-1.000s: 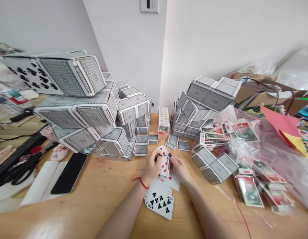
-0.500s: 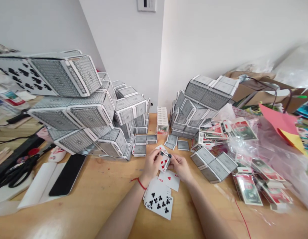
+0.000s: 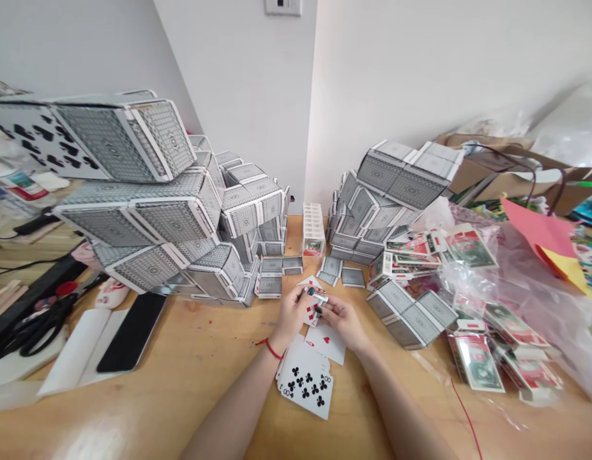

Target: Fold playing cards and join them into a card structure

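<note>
Both my hands meet over the middle of the table, closed on a playing card with red diamonds (image 3: 311,314). My left hand (image 3: 290,314) pinches it from the left. My right hand (image 3: 342,319) has its fingers on the card's right side; the upper part looks folded, though fingers partly hide it. Just below lies an ace of hearts (image 3: 330,345), face up. Nearer to me a loose pile of cards is topped by an eight of clubs (image 3: 306,390). Small folded card pieces (image 3: 269,285) sit beyond my left hand, and more folded pieces (image 3: 352,277) beyond my right.
Tall stacks of card boxes rise at left (image 3: 175,214) and right (image 3: 401,179). A joined card block (image 3: 413,316) and packs of cards (image 3: 478,361) lie right. A phone (image 3: 131,332) and scissors (image 3: 46,326) are left. A row of boxed packs (image 3: 313,230) stands at the back.
My right fingers have shifted slightly left and down along the card, and its upper part now shows as a pale folded strip. My left hand has barely moved.
</note>
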Demonstrator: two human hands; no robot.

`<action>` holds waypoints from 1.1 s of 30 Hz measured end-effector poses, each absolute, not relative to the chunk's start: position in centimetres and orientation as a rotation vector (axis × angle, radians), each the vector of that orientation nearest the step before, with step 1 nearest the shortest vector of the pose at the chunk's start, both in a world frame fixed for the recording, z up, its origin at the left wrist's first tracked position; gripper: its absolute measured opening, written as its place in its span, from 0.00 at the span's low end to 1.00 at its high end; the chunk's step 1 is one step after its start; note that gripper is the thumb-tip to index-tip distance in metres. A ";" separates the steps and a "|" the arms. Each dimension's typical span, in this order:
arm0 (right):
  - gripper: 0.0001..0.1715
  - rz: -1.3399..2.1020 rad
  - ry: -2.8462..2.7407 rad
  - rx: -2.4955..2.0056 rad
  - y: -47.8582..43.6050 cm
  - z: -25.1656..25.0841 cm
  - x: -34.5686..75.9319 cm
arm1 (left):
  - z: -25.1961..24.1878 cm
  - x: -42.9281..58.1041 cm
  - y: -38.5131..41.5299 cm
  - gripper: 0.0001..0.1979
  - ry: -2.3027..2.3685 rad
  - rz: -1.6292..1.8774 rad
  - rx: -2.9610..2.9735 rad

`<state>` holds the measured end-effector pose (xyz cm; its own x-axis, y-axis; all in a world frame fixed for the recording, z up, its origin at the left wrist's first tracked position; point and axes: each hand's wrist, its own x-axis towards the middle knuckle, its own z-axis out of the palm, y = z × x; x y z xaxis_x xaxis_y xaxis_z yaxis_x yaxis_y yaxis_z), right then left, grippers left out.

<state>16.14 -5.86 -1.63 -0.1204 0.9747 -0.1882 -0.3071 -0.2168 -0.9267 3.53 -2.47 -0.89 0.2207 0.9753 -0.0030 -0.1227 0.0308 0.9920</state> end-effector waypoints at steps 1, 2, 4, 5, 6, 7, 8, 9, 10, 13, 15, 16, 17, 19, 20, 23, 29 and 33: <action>0.20 1.559 -0.915 -1.070 -5.9 -1.6 16.1 | -0.9 3.5 -2.5 0.12 0.966 1.088 1.202; 0.19 1.555 -0.905 -1.076 -5.8 -1.7 16.0 | -0.9 3.5 -2.5 0.12 0.968 1.083 1.209; 0.18 1.541 -0.887 -1.085 -5.8 -1.8 15.9 | -1.1 3.5 -2.5 0.13 0.967 1.069 1.233; 0.17 1.532 -0.882 -1.088 -5.8 -2.0 15.8 | -1.1 3.5 -2.6 0.13 0.965 1.066 1.246; 0.17 1.525 -0.877 -1.087 -5.8 -2.1 15.8 | -1.2 3.5 -2.6 0.13 0.963 1.066 1.259; 0.17 1.522 -0.871 -1.085 -5.8 -2.2 15.8 | -1.3 3.5 -2.6 0.13 0.962 1.066 1.270; 0.16 1.525 -0.862 -1.081 -5.8 -2.2 15.9 | -1.3 3.5 -2.6 0.13 0.963 1.068 1.281; 0.16 1.537 -0.852 -1.073 -5.9 -2.2 16.0 | -1.4 3.5 -2.6 0.13 0.965 1.070 1.290; 0.16 1.553 -0.843 -1.061 -5.9 -2.2 16.1 | -1.4 3.5 -2.6 0.13 0.966 1.072 1.295; 0.18 1.628 -0.830 -1.001 -6.0 -1.6 16.5 | -1.3 3.4 -2.6 0.13 0.968 1.076 1.297; 0.20 1.684 -0.800 -0.948 -6.0 -1.2 16.6 | -1.1 3.3 -2.6 0.13 0.971 1.067 1.310; 0.22 1.708 -0.776 -0.931 -6.0 -1.0 16.7 | -1.0 3.3 -2.6 0.13 0.974 1.058 1.327; 0.22 1.728 -0.751 -0.922 -5.9 -0.9 16.7 | -0.9 3.2 -2.7 0.13 0.979 1.047 1.348; 0.22 1.763 -0.719 -0.922 -5.9 -0.7 16.7 | -0.7 3.2 -2.8 0.13 0.990 1.033 1.384; 0.21 1.782 -0.718 -0.919 -5.8 -0.7 16.7 | -0.7 3.1 -2.9 0.13 0.995 1.029 1.392; 0.19 1.834 -0.740 -0.881 -5.9 -0.7 16.8 | -0.5 3.1 -2.9 0.12 0.985 1.022 1.373; 0.16 1.839 -0.767 -0.870 -5.9 -1.1 17.0 | -1.0 3.2 -2.7 0.12 0.980 1.011 1.305; 0.18 1.788 -0.816 -0.960 -5.8 -1.4 16.8 | -1.6 3.2 -2.6 0.11 1.010 1.009 1.283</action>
